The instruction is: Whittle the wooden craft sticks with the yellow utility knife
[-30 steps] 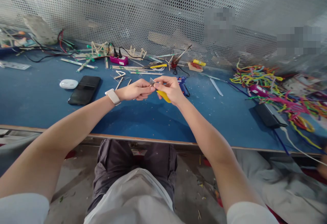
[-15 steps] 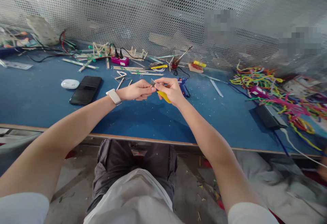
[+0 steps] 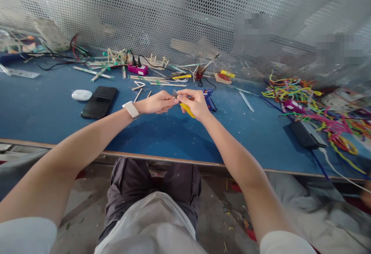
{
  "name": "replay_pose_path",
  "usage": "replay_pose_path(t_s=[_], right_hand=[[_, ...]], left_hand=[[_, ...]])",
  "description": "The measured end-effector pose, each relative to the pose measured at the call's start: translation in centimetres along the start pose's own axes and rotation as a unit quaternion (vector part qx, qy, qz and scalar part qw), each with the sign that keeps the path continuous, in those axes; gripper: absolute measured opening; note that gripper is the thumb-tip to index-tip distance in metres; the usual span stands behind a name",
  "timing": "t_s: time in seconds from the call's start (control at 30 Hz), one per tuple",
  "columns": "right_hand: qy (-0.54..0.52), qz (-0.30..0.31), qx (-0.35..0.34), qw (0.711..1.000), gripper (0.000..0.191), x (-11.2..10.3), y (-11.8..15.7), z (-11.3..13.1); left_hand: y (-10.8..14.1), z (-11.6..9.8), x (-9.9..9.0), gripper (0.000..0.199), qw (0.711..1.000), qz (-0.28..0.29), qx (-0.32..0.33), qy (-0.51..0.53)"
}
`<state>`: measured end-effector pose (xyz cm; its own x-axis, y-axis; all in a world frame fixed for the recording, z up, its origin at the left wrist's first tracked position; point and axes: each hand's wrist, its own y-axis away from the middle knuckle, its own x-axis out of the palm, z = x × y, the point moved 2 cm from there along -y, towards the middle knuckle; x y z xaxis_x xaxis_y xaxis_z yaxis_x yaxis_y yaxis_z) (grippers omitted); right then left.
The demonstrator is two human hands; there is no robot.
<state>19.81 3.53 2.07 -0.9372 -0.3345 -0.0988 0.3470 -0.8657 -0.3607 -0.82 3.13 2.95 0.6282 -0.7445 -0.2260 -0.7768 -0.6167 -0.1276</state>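
My right hand (image 3: 195, 102) is wrapped round a yellow-handled cutter (image 3: 188, 110), its grey blade pointing up and left between the fingertips. Fingertips of my left hand (image 3: 159, 102) are pinched together right at the blade, on something too small to make out. Both hands meet above the blue table (image 3: 162, 138), a white band on the left wrist. Just behind my right hand lies a blue glue gun (image 3: 209, 99). Thin wooden sticks (image 3: 138, 94) are beyond my left hand.
Left of my hands lie a black phone (image 3: 99, 102) and a white mouse (image 3: 81, 95). A purple power strip (image 3: 138, 69) stands near the mesh screen (image 3: 162, 18). Colourful pipe cleaners (image 3: 290, 88) and a black box (image 3: 306, 134) are at the right.
The view has shifted slightly, so the things on the table appear a little further right. Both hands keep nearly the same pose and hold.
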Motion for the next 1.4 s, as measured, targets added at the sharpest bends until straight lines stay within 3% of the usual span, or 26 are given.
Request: replay_pose_path(t_s=[0.5,0.7,0.87,0.97,1.07,1.13,1.23,1.4], right_hand=[[-0.016,0.016,-0.015,1.000,0.049,0.3,0.2,1.0],[-0.002,0.024,-0.005,1.000,0.054,0.5,0.3,1.0],[0.053,-0.016,-0.015,0.998,0.058,0.8,0.1,0.2],[0.100,-0.057,-0.023,0.993,0.061,0.8,0.2,-0.1],[0.116,-0.087,-0.040,0.989,0.060,0.9,0.5,-0.1],[0.145,-0.082,-0.058,0.984,0.057,1.0,0.9,0.1],[0.216,-0.068,-0.080,0.971,0.056,1.4,1.4,0.7],[0.269,-0.110,-0.084,0.953,0.071,1.5,1.6,1.2]], left_hand=[[-0.2,0.8,-0.2,0.081,0.998,-0.025,0.021,-0.045],[-0.2,1.1,0.0,0.074,0.999,-0.012,0.030,-0.037],[-0.4,1.5,-0.6,0.062,0.994,-0.104,0.001,-0.025],[-0.5,1.6,-1.1,0.053,0.970,-0.204,0.002,-0.130],[-0.4,1.4,-1.1,0.049,0.915,-0.273,0.046,-0.294],[-0.3,1.5,-0.7,0.048,0.893,-0.279,0.058,-0.349],[-0.3,1.7,-0.2,0.051,0.884,-0.270,0.054,-0.377],[-0.2,1.8,0.2,0.057,0.876,-0.277,0.070,-0.389]])
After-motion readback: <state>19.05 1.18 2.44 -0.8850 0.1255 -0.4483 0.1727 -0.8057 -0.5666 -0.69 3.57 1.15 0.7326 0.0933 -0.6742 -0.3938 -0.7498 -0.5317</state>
